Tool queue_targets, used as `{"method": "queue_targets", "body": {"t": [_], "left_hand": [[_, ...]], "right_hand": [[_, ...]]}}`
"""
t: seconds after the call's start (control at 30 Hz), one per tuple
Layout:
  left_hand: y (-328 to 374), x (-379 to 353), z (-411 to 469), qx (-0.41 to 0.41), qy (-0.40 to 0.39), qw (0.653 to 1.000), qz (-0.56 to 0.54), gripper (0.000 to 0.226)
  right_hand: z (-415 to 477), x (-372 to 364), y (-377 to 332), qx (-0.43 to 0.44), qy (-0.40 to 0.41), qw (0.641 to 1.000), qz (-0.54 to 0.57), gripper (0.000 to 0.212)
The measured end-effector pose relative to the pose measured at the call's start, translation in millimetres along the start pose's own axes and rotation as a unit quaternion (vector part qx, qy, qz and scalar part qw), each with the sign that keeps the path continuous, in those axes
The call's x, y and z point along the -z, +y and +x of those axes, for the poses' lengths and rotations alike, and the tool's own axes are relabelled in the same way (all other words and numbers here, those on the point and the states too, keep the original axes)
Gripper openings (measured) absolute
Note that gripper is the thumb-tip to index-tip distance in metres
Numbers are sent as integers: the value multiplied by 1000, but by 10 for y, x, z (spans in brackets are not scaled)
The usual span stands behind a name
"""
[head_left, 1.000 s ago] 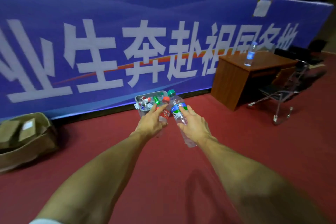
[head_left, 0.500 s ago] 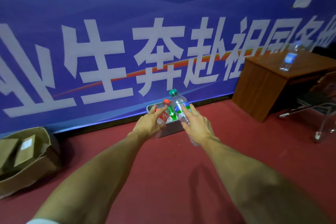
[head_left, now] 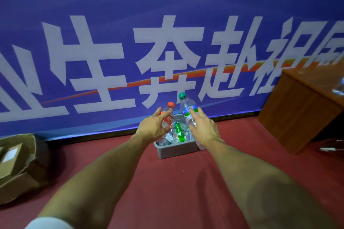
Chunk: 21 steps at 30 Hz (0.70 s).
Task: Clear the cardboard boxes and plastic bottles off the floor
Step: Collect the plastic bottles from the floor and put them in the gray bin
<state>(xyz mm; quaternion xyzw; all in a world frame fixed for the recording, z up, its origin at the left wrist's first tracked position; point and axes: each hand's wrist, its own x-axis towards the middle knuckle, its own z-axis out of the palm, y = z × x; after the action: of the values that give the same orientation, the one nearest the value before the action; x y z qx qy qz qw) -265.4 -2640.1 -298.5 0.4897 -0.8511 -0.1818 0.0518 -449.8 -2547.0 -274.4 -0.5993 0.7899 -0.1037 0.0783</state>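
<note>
1. Two bare forearms reach forward from the bottom of the view, over a red carpeted floor [head_left: 167, 191].
2. The left hand [head_left: 151, 128] grips a small clear bottle with a red cap [head_left: 168, 117] and a red label. Its fingers and thumb are curled round the body, and the cap leans up and slightly right.
3. The right hand [head_left: 202, 130] grips a taller clear bottle with a green cap [head_left: 188, 111] and a blue and green label. Its fingers wrap the middle, the cap points up, and the base shows below the wrist.
4. Both bottles are held side by side, apart from each other, over a grey plastic bin [head_left: 176, 149]. The bin stands on the floor near its back edge, just in front of the foot of a banner.
5. Inside the bin lies a heap of clear bottles, with one green bottle [head_left: 179, 133] among them.
6. Behind, the blue banner [head_left: 167, 24] fills the view with large white characters and an orange stripe.
7. At the left edge of the floor sit brown cardboard boxes [head_left: 14, 163], one open, with a white label showing.
8. On the right stands a brown wooden desk [head_left: 297, 113]. A blurred clear bottle [head_left: 339, 87] sits on the desk, cut off by the frame.
</note>
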Motion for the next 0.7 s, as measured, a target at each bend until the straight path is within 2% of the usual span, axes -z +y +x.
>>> {"method": "queue_targets", "body": {"t": [0.13,0.37,0.6,0.7], "left_hand": [[-57,16,668,26,11,1000,-10,69],[-328,-177,1894,22,1,1000,-3,67],[-605,-276,3195,-16,-41,998,49,67],[-685,-475,3629,-8,-66,995,67,68]], "right_hand": [[730,-7,181,13,-13,1000,-10,60],[1905,-356,448,4,-58,998,-38,63],[3141,-778,688,-16,-86,996,-27,64],[3554,-1058,826,-23,-108,994,-14,64]]}}
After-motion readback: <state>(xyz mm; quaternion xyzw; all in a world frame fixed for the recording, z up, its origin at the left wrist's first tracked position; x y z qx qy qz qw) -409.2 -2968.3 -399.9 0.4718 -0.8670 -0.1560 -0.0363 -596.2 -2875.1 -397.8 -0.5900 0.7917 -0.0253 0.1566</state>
